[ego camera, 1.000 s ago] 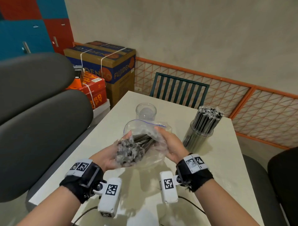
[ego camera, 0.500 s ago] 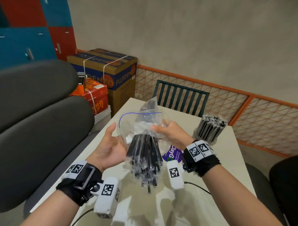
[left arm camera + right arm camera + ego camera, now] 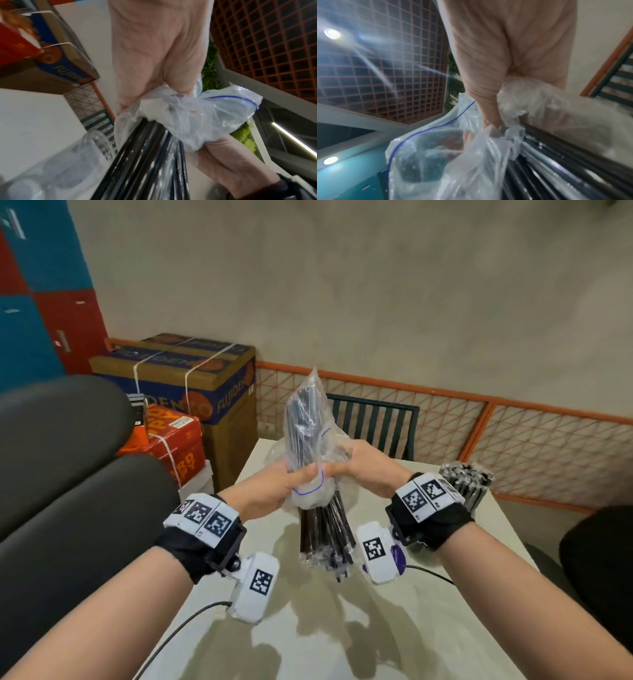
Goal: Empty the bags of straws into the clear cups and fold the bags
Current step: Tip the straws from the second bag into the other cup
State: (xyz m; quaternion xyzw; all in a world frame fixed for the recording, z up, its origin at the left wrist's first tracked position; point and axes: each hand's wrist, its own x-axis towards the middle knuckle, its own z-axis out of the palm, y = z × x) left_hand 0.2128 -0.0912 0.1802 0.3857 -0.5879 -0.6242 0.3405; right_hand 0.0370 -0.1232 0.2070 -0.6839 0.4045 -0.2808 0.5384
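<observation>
A clear zip bag (image 3: 308, 419) with a blue seal line is held upright over the table, mouth downward. A bundle of black straws (image 3: 325, 535) sticks out below the mouth, and its upper part is still inside the bag. My left hand (image 3: 301, 474) grips the bunched plastic (image 3: 180, 112) on the left side. My right hand (image 3: 346, 463) grips the bag (image 3: 488, 148) on the right side. A clear cup full of straws (image 3: 466, 484) stands at the far right. An empty clear cup (image 3: 96, 146) shows below in the left wrist view; the bag hides it in the head view.
The pale table (image 3: 376, 628) runs forward under the hands, with cables trailing near its front. A grey chair back (image 3: 68, 474) stands at left and stacked cardboard boxes (image 3: 191, 385) behind it. A green slatted chair (image 3: 373, 422) faces the far edge, and a black chair (image 3: 599, 559) is at right.
The bag has been lifted and tipped mouth down, and more of the straws hang out below it. My left hand, open beside the bundle before, now grips the bag.
</observation>
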